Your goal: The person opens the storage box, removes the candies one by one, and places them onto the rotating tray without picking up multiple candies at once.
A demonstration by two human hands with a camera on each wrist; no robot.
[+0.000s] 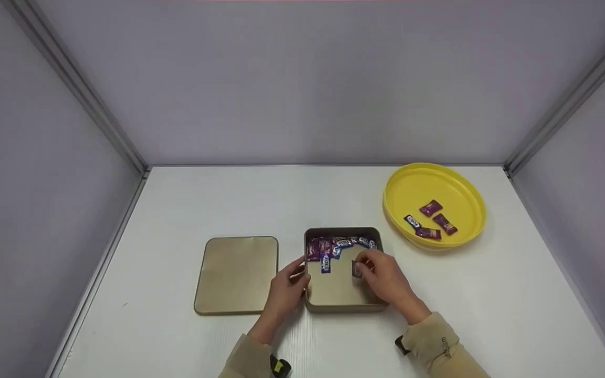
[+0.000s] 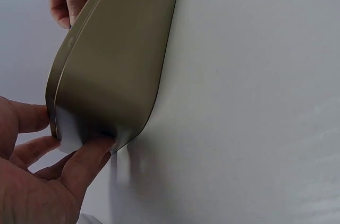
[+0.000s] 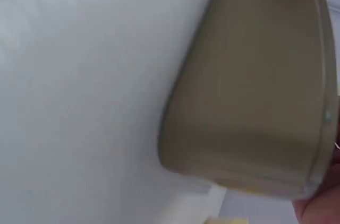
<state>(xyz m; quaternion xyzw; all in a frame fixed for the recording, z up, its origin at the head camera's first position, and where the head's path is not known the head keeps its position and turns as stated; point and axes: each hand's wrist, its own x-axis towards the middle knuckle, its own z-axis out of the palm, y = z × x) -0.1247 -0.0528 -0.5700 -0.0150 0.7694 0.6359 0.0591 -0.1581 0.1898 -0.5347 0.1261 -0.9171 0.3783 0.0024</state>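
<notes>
A square gold tin box (image 1: 333, 290) stands without a lid on the table. My left hand (image 1: 287, 287) grips its left wall, and in the left wrist view the thumb and fingers lie about a corner of the tin. Over the inside of the box, my right hand (image 1: 385, 275) pinches a small dark-wrapped candy (image 1: 355, 269) between thumb and fingers. Several purple candies (image 1: 313, 249) and blue-and-white candies (image 1: 325, 262) lie along the back of the tin. The right wrist view shows mainly the tin's outer wall (image 3: 249, 86); the pinched candy is hidden there.
To the left of the tin lies its flat gold lid (image 1: 237, 275). A round yellow tray (image 1: 423, 181) at the back right holds several purple candies (image 1: 430, 208) and a blue-and-white candy (image 1: 412, 221). Pale panels enclose the white table (image 1: 150, 273) at the back and sides.
</notes>
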